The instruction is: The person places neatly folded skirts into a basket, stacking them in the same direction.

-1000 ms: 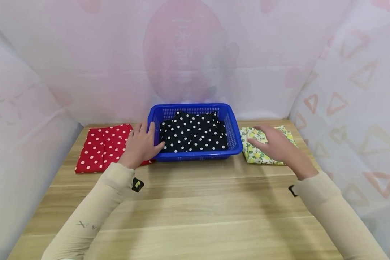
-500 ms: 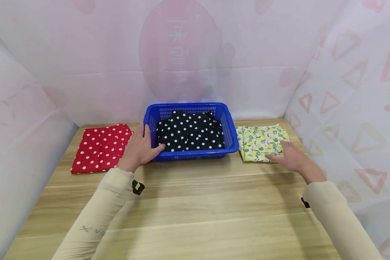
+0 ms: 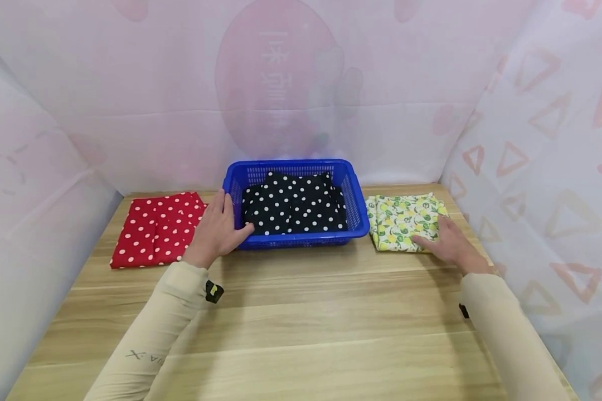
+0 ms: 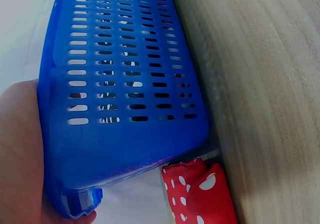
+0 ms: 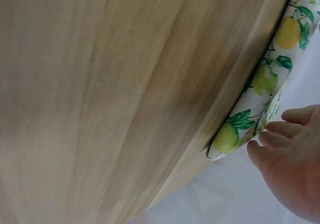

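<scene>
My left hand point(image 3: 214, 231) holds the left front corner of a blue plastic basket point(image 3: 301, 238); the thumb lies over the front rim and the fingers extend along the outer left side. In the left wrist view, part of the hand point(image 4: 20, 149) lies along the basket rim and a fingertip shows under the corner. Inside the basket is black cloth with white dots point(image 3: 306, 203). My right hand point(image 3: 452, 245) is at the right front corner of a folded lemon-print cloth point(image 3: 403, 220), fingers loosely extended. The right wrist view has the fingertips right at the cloth's edge point(image 5: 265, 83).
A folded red cloth with white dots point(image 3: 150, 228) lies left of the basket, partly behind the left hand. Everything stands on a wooden table point(image 3: 321, 323), with pale printed curtains point(image 3: 180, 67) at the back and both sides.
My right hand has moved from above the lemon-print cloth to its right front corner, lower down. The left hand stays at the basket corner. The head view has shifted slightly.
</scene>
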{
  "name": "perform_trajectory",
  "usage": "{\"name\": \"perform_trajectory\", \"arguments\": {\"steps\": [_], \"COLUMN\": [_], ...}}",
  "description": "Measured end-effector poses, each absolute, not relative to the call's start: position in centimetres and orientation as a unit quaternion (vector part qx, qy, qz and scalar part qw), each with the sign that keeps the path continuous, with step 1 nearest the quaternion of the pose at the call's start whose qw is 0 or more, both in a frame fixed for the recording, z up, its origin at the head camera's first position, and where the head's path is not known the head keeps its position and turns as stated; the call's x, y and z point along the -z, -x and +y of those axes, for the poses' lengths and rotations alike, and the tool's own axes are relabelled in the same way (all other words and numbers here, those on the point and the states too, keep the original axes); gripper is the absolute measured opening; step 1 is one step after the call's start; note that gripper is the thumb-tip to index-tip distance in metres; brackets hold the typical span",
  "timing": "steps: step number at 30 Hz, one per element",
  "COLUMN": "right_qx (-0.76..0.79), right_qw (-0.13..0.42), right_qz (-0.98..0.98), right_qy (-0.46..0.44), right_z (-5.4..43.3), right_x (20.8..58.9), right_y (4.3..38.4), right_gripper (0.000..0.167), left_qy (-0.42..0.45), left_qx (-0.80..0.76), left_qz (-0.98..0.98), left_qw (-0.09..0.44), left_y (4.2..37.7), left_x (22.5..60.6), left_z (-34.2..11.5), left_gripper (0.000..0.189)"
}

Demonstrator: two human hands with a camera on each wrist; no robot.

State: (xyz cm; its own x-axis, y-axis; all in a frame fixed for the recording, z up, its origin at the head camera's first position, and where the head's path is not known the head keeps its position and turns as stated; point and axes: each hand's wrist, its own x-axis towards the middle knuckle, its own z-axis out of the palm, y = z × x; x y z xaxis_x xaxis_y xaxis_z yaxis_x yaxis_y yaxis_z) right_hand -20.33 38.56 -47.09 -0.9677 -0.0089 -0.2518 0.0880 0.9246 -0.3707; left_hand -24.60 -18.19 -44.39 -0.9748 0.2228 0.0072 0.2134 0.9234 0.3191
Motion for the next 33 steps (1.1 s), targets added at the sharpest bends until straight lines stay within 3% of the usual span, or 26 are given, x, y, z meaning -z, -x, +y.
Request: {"name": "perform_trajectory", "arguments": {"steps": [9, 17, 33], "right_qx": [0.179, 0.166, 0.18], "right_qw": [0.143, 0.124, 0.128], "right_qz": [0.973, 0.978, 0.975], "right_qy": [-0.006, 0.015, -0.008], "right_z": [38.7, 38.6, 38.9], "right_x": [48.4, 48.7, 48.1], "right_y": [20.6, 20.7, 21.2], "right_gripper": [0.118, 0.112, 0.113], "left_qy": [-0.117, -0.114, -0.113], "left_qx": [-0.163, -0.164, -0.165], "left_qz": [0.98, 0.98, 0.979], "left_qw": [0.014, 0.011, 0.024], "left_y": [24.6, 24.6, 24.6], "left_x": [44.7, 44.3, 44.0], "left_z": [-18.0, -18.1, -18.1], "left_gripper": [0.1, 0.099, 0.101]}}
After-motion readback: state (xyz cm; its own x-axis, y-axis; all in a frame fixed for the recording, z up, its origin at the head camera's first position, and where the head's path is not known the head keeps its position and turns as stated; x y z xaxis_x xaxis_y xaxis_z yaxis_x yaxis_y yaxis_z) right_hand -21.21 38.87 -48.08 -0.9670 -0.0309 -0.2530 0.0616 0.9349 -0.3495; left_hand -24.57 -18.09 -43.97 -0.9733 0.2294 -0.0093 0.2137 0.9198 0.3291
